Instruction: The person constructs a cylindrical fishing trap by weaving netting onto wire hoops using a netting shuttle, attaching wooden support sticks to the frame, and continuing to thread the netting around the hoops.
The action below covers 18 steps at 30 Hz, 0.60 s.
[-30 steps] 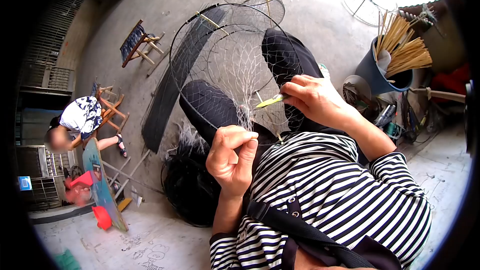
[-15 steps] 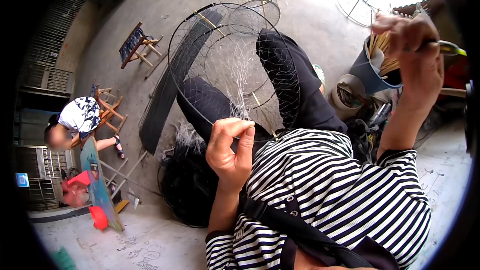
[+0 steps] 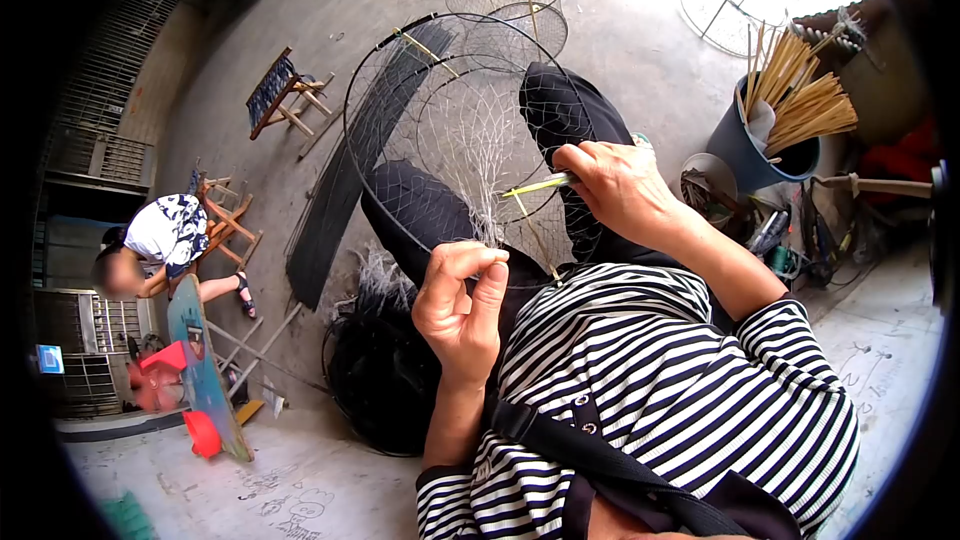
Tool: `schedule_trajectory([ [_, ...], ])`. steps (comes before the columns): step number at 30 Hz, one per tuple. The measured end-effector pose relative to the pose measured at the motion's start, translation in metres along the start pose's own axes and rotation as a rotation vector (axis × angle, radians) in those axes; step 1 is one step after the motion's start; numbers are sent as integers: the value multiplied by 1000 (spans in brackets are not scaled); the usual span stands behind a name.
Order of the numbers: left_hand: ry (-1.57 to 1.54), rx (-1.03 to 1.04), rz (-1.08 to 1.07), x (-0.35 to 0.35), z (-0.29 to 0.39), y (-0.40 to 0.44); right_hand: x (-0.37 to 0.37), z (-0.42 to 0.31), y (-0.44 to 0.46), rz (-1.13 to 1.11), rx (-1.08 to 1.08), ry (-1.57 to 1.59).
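Note:
A round net trap (image 3: 470, 130) with a black hoop rests across my lap, its pale mesh gathered toward my body. My left hand (image 3: 460, 300) is closed in a pinch at the lower end of the gathered mesh. My right hand (image 3: 625, 190) grips a yellow-green netting needle (image 3: 540, 185), whose tip points left at the bunched strands just above my left hand. Whether the tip touches the mesh I cannot tell. A thin yellow strip (image 3: 530, 235) runs along the side of the trap, below the needle.
A blue bucket (image 3: 735, 145) of bamboo sticks (image 3: 800, 95) stands at right, beside a smaller pail (image 3: 705, 180). Dark slats (image 3: 345, 200) lie on the floor. A wooden stool (image 3: 285, 95) is farther left. Another person (image 3: 170, 230) sits by a tilted board (image 3: 205, 370).
My right hand has come down and left from beside the bucket to the gathered mesh, bringing the netting needle with it. My left hand keeps its pinch in about the same place.

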<state>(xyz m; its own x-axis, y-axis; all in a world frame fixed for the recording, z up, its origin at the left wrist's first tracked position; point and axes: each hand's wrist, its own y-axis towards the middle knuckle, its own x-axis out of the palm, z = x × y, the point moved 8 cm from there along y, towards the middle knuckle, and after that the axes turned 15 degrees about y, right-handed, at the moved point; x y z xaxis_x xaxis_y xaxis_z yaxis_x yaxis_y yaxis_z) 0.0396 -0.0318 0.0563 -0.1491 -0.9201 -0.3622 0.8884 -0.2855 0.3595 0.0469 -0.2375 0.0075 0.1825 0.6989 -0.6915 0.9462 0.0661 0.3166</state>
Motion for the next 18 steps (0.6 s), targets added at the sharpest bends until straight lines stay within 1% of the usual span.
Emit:
schedule_trajectory([
  [2, -7, -7, 1, 0, 0, 1, 1, -5, 4, 4, -12, 27],
  [5, 10, 1, 2, 0, -1, 1, -3, -17, 9, 81, -125, 74],
  [8, 31, 8, -5, 0, 0, 2, -13, -38, 12, 109, -239, 228],
  [9, 60, 36, -5, 0, 3, 2, -21, -50, 10, 132, -315, 374],
  [11, 116, 88, -4, 3, 8, 5, -40, -73, 3, -150, -109, 912],
  [13, 197, 157, 11, 3, 13, 5, -60, -83, -2, -87, -215, 1280],
  [14, 210, 178, 20, 3, 15, 5, -63, -82, 0, -135, -306, 1371],
  [16, 219, 194, 35, 1, 17, 6, -62, -60, -2, -110, -226, 1091],
  [17, 196, 182, 24, 1, 16, 6, -69, -56, 0, -167, -295, 699],
  [18, 174, 168, 9, 2, 14, 6, -88, -54, -5, -149, -352, 558],
])
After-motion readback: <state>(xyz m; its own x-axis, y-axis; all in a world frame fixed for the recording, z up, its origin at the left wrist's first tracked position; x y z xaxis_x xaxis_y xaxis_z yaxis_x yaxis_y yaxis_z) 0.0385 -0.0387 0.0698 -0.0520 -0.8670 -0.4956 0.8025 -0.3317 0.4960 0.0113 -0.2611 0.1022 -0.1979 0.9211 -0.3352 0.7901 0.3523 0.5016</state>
